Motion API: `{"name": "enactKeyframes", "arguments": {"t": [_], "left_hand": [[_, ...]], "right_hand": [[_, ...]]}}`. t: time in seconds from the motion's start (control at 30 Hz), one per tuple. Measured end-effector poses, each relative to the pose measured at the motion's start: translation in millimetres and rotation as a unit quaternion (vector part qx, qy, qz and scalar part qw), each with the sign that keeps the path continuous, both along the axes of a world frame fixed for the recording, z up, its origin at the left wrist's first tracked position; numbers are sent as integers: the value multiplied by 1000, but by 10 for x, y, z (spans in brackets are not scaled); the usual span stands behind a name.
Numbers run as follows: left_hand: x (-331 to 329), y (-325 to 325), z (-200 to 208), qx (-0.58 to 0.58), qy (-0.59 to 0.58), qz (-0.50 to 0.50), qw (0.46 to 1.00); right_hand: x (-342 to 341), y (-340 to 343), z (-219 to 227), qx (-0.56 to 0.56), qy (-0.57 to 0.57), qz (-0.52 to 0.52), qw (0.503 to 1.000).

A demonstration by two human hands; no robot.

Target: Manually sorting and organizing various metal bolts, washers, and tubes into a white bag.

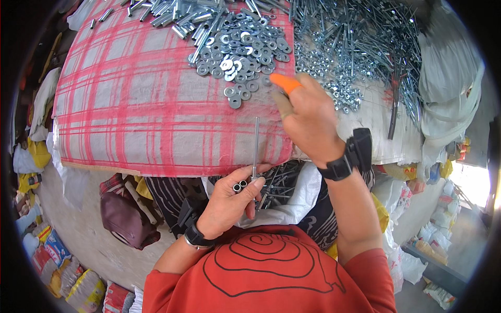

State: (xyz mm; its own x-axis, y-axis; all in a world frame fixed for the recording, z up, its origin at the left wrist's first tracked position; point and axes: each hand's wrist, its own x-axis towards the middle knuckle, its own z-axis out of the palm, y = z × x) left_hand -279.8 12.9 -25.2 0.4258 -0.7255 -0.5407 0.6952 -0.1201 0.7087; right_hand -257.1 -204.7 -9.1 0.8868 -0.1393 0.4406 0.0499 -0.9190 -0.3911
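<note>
My left hand (236, 194) is closed in front of the table edge. It grips an upright bolt (256, 141) with a long thin shank, and the ends of two short metal sleeves (240, 185) show between its fingers. Over the table, my right hand (308, 112) is smeared by motion, with an orange cover on the index finger and a greyish one on the thumb. Its fingertips are at the right edge of a pile of flat washers (245, 52). Whether a washer is between them I cannot tell.
Metal tubes (182, 15) lie behind the washers. At the right are heaped nuts (334, 83) and long bolts (365, 36). The table has a red checked cloth (130, 120). On my lap, white cloth (300, 201) holds more bolts (282, 182). Bags line the floor.
</note>
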Motion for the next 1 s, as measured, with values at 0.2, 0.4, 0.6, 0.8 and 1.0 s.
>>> {"name": "enactKeyframes", "arguments": {"t": [0.2, 0.4, 0.6, 0.8, 1.0], "left_hand": [[-18, -45, 53, 1, 1, 19, 1000], [-14, -4, 44, 7, 0, -13, 1000], [-10, -43, 69, 24, -73, -62, 995], [-81, -57, -35, 35, -214, -59, 974], [-168, -73, -107, 82, -490, -64, 866]], "right_hand": [[124, -59, -8, -48, 1, 12, 999], [-299, 110, 191, 262, 78, 12, 962], [-636, 191, 206, 265, 24, 8, 964], [-845, 228, 204, 383, 45, -15, 923], [-963, 108, 218, 650, 122, -37, 749]]}}
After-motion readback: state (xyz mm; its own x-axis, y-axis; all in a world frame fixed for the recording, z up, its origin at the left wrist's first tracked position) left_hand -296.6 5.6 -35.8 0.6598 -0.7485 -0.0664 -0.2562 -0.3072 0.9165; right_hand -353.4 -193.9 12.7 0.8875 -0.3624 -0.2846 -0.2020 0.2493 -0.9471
